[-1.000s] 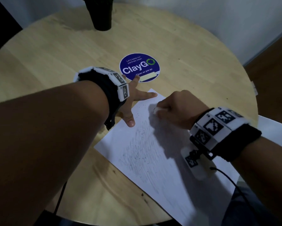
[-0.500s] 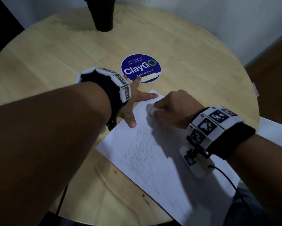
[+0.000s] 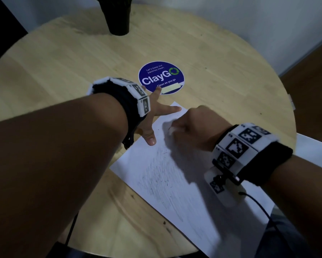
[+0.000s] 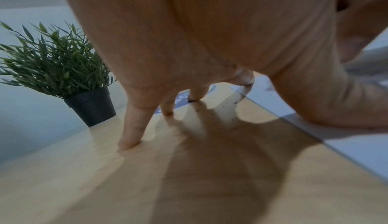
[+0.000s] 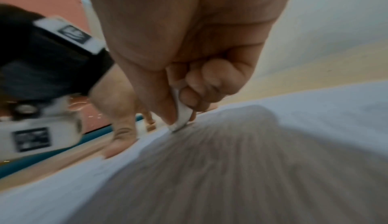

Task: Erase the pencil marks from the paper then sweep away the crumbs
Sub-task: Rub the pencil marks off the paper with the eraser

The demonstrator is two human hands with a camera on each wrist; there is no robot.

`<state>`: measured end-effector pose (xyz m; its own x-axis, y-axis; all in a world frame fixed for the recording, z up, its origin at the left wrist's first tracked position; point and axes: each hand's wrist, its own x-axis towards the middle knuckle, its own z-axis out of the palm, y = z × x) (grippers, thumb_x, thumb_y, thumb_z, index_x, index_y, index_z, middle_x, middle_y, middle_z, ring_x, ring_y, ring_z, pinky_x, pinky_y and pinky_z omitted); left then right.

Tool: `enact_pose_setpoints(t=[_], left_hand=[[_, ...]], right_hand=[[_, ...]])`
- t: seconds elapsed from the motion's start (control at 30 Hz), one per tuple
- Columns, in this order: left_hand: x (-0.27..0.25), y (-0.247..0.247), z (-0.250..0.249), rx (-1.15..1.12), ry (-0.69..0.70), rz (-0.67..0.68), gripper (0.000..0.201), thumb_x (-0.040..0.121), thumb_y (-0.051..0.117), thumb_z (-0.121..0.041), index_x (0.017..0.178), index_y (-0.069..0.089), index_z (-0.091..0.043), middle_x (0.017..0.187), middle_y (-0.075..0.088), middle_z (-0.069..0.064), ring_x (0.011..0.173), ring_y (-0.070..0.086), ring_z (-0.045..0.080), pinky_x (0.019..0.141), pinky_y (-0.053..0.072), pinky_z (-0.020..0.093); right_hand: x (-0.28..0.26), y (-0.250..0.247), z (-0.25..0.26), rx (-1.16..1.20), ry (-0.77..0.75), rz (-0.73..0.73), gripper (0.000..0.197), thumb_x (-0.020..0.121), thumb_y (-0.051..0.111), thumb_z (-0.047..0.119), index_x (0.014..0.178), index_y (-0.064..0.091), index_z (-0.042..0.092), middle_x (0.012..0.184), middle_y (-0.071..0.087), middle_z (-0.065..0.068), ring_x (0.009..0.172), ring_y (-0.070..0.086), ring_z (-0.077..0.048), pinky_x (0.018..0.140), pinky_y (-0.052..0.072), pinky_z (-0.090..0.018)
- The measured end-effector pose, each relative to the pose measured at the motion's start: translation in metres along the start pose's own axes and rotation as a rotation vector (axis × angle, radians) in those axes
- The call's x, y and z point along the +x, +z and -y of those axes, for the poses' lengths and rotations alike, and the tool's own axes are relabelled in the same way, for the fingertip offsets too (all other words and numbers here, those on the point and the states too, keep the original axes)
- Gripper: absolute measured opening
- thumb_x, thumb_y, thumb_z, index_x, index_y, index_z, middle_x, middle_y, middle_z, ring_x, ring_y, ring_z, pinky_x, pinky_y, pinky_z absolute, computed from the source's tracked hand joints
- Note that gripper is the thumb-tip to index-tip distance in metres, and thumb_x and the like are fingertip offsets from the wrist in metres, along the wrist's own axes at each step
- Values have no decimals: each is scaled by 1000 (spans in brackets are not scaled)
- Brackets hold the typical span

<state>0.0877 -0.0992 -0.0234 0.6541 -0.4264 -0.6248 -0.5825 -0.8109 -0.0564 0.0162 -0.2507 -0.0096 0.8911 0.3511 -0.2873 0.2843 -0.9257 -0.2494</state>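
1. Head view: the sheet of paper [image 3: 184, 183] lies at a slant on the round wooden table [image 3: 63, 62], its far corner just short of the blue ClayGo sticker [image 3: 161, 77], its near end running off the table's near edge. The left hand [image 3: 152, 118] is spread flat, thumb and forefinger pinning the paper's upper left edge, the other fingers on bare wood. The right hand [image 3: 191, 125] is curled tight around a white eraser [image 3: 173, 129], which touches the paper near the far corner. Grey pencil marks [image 3: 156, 175] fill the sheet's middle. A black plant pot [image 3: 117, 17] stands at the far rim, well apart, with open wood on the left.

2. Left wrist view: fingers [image 4: 132, 128] straight and splayed, tips pressing the wood; the thumb sits on the paper's edge. Dark crumbs [image 4: 228, 104] dot the wood beside that edge.

3. Right wrist view: thumb and fingers pinch the eraser, its lower tip on the paper; blurred.
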Motion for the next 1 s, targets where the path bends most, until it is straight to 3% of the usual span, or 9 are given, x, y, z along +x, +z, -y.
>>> enact_pose_setpoints(t=[0.1, 0.2, 0.3, 0.4, 0.47, 0.63, 0.73, 0.83, 1.0], left_hand=[[-1, 1, 0, 3, 6, -17, 122, 61, 80, -61, 144, -10, -56, 156, -23, 21, 142, 2, 51, 115, 12, 59], [-2, 3, 1, 9, -22, -31, 123, 59, 78, -66, 142, -13, -60, 158, -21, 15, 142, -1, 50, 113, 14, 60], [-8, 10, 1, 17, -41, -89, 119, 64, 75, -66, 143, -14, -58, 160, -18, 8, 144, -10, 43, 110, 20, 59], [-21, 20, 2, -23, 31, -109, 97, 77, 66, -61, 144, -5, -60, 161, -13, 1, 146, -10, 34, 110, 23, 59], [-27, 24, 5, -47, 56, -62, 88, 81, 61, -61, 144, 0, -61, 161, -12, -2, 147, -9, 28, 111, 21, 62], [-34, 36, 9, 48, -2, 32, 110, 66, 69, -71, 122, -26, -72, 156, -30, -7, 143, -28, 35, 107, 12, 71], [-37, 34, 9, -11, 0, 62, 114, 66, 75, -63, 129, -19, -70, 156, -33, -5, 142, -26, 41, 108, 14, 68], [-37, 32, 9, -5, -6, 113, 126, 61, 82, -56, 131, -21, -68, 152, -40, -6, 140, -30, 41, 106, 15, 69], [-38, 30, 8, -14, -9, 135, 129, 59, 84, -54, 131, -22, -68, 152, -40, -5, 139, -31, 42, 105, 12, 71]], right_hand=[[4, 0, -7, -4, 43, -52, 22, 88, 54, 29, 74, 60, 14, 62, 48, -1, 66, 44, -22, 64, 37, -29], [2, 6, -7, 31, 46, -45, 21, 89, 53, 30, 72, 55, 19, 59, 41, 1, 66, 39, -23, 64, 35, -29], [2, 7, -12, 31, 51, -32, 21, 89, 52, 32, 88, 66, 17, 66, 51, -2, 71, 45, -25, 70, 45, -32], [-1, 7, -12, 77, 33, -43, 22, 89, 54, 33, 104, 70, 32, 85, 67, -4, 80, 54, -24, 78, 50, -35], [-1, 7, -12, 99, 17, -48, 24, 91, 54, 36, 109, 70, 34, 91, 69, -5, 82, 55, -24, 78, 49, -34], [-1, 6, -13, 143, 48, -63, 24, 93, 53, 38, 103, 73, 30, 80, 67, -2, 72, 49, -20, 69, 44, -29], [-5, 7, -5, 134, 27, -25, 25, 91, 50, 36, 97, 73, 25, 68, 58, 2, 65, 48, -18, 69, 46, -30], [-7, 7, 5, 77, -5, 43, 32, 88, 44, 39, 94, 71, 23, 80, 64, -5, 73, 53, -24, 77, 51, -36], [-8, 2, 0, 128, 66, -40, 26, 91, 50, 38, 93, 72, 23, 71, 57, -2, 70, 50, -22, 74, 49, -33]])
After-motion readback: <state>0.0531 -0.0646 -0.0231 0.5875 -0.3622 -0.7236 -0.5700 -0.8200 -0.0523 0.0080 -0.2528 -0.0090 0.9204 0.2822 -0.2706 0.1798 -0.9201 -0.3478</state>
